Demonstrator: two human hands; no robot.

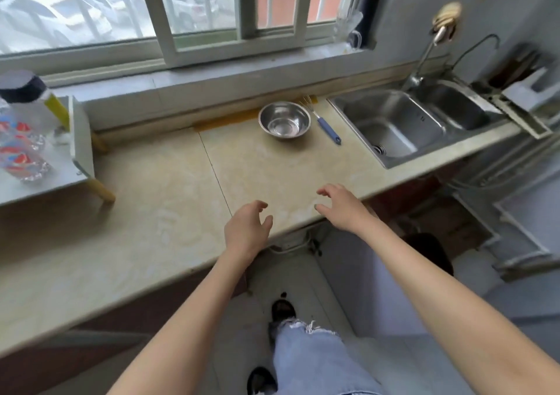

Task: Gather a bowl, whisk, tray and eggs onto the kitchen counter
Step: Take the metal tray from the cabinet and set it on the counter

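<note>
The tabletop [169, 188] lay bare across its middle and front, open room ahead of both hands, the left hand [247, 228] and the right hand [341, 208], which hovered spread and holding nothing. At the back, near the window ledge, a steel bowl [284, 119] stood with a whisk [325, 123] just beside it. A raised shelf [80, 140] with bottles closed off the left side, and the sink [394, 125] cut into the right.

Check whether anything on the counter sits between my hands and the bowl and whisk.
Nothing visible does. Bare counter lies between the empty left hand, right hand and the bowl; the whisk lies just right of the bowl, beside the sink.
</note>
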